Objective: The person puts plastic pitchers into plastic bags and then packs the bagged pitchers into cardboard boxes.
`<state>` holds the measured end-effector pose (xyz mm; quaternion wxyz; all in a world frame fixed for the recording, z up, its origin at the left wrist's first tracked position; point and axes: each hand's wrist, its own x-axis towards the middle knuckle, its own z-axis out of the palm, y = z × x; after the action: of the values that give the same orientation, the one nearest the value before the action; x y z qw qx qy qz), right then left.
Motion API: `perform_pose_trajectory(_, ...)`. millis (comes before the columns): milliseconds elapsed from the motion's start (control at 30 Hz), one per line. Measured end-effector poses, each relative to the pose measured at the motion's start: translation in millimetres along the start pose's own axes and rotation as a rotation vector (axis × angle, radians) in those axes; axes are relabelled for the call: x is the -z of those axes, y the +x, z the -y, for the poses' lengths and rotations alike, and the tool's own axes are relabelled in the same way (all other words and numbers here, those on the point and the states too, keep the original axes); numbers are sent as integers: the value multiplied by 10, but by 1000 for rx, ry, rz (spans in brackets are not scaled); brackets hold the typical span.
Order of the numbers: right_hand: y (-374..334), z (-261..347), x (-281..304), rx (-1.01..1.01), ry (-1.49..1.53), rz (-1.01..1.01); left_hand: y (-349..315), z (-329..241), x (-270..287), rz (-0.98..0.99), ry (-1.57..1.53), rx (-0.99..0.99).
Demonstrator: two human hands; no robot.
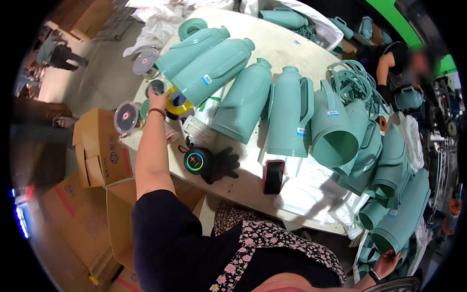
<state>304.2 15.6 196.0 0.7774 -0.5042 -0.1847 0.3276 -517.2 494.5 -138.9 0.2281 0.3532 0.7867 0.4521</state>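
My left hand [158, 100] reaches to the table's far left edge, its fingers closed on a dark round roll [155, 87]. Right beside it lies a yellow tape roll [178, 103]. At the lower right, my right hand [386, 264] has its fingertips curled at the open rim of a green thermos flask shell [404, 214]. This shell tilts over a white sack packed with more green parts. More green flask shells stand or lie across the table, among them an upright one with a handle [288, 117] and a tipped one [335, 131] showing its hollow base.
On the white table [228, 182] are a round black speaker [194, 160] with a lit ring, a black glove [224, 165], a phone [274, 176] and coiled green strips [357, 82]. Cardboard boxes [102, 146] stand at the left. Another person [389, 63] works at the far right.
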Motion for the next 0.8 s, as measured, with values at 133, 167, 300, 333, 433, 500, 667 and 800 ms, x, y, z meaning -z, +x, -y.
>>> perform_pose_trajectory(133,-62,-277,-541,25,-230,42,483,418,-149,108,-175,55)
perform_pose_trajectory(167,-51,-312,-760,2,-169,52,579,516,-145,242,-258,70)
perform_pose_trajectory(300,238,-477,-1491,-13,-132,129,726,273,-438,180,-484,138)
perform_pose_trajectory(333,344,-539,-1622,4,-117,150,640,17,-521,242,-446,58)
perform_pose_trajectory(433,792,-772,-2070,-61,-56,238,218,-944,-578,275,-342,-155)
perform_pose_trajectory(500,1024,-1054,-2461,-66,-95,357,82,-1406,-502,11,-55,-308)
perform_pose_trajectory(667,751,-1509,-2749,-326,-487,242,-755,-2277,-2,43,-432,-305)
perform_pose_trajectory(800,190,-1625,-2490,-386,-349,184,-1843,-2175,-98,10,-352,-607)
